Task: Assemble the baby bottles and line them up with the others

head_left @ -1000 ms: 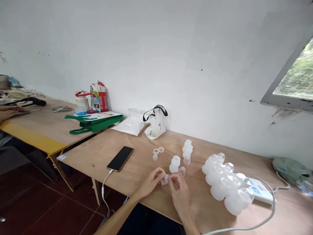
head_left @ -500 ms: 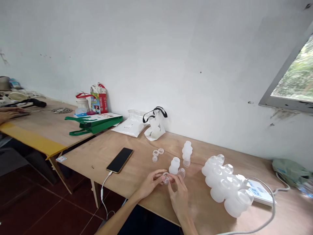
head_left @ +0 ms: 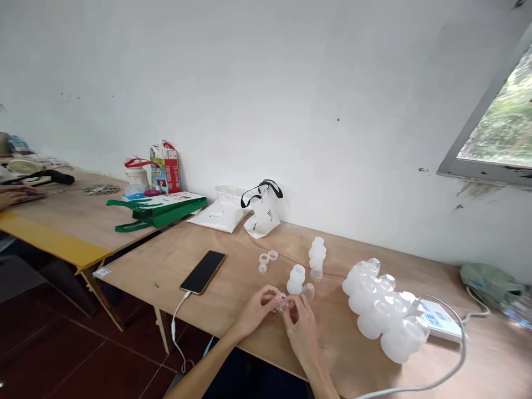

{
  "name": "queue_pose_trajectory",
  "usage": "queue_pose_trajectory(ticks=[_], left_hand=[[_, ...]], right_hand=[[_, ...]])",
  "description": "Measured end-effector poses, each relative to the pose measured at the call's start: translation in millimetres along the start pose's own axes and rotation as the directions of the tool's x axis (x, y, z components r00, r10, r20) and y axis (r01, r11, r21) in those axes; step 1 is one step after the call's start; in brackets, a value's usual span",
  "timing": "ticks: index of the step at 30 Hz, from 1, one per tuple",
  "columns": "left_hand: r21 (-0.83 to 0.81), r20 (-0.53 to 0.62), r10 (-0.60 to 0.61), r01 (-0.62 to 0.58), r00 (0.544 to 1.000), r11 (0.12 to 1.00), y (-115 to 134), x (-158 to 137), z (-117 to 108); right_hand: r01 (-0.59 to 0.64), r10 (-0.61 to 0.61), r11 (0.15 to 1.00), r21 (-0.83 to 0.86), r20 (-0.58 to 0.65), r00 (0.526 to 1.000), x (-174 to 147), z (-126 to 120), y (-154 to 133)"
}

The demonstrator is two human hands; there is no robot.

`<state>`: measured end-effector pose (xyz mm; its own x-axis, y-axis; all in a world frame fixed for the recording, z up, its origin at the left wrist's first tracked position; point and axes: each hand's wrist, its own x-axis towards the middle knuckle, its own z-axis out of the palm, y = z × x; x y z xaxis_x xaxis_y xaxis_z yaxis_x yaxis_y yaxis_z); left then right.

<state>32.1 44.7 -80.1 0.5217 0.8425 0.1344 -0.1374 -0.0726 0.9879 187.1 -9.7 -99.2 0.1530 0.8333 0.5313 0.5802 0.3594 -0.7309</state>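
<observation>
Barely shifted, a clear plastic piece (head_left: 282, 306) is still pinched by both hands (head_left: 302, 324), white bottle (head_left: 296, 279) at its one o'clock, handling apparently unfinished.

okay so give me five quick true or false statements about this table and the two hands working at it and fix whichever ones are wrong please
1. The left hand and right hand both hold a small clear plastic piece. True.
2. A white cable is plugged into the phone. True.
3. The phone's screen is brightly lit. False: it is dark.
4. A cluster of frosted white containers sits by a power strip. True.
5. Those frosted white containers are to the left of both hands. False: they are to the right of both.
</observation>
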Motion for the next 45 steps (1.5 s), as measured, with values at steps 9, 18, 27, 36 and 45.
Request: queue_pose_trajectory(ticks=[9,18,27,36,45], left_hand=[[0.034,0.093,0.024,-0.027,0.995,0.999,7,-4,0],[0.22,0.135,0.045,-0.075,0.99,0.973,10,-10,-2],[0.488,0.124,0.09,-0.139,0.988,0.861,16,-11,1],[0.59,0.139,0.076,-0.144,0.987,0.795,9,-13,4],[0.696,0.132,0.062,-0.137,0.989,0.705,-2,-16,2]], right_hand=[[-0.166,0.166,0.986,-0.02,0.01,0.986,-2,1,6],[-0.159,0.171,0.983,-0.091,0.144,0.975,-3,2,9],[-0.146,0.158,0.985,-0.097,0.126,0.979,-6,8,9],[-0.142,0.156,0.976,-0.163,0.081,0.984,-9,12,10],[-0.148,0.161,0.969,-0.196,0.052,0.986,-8,13,11]])
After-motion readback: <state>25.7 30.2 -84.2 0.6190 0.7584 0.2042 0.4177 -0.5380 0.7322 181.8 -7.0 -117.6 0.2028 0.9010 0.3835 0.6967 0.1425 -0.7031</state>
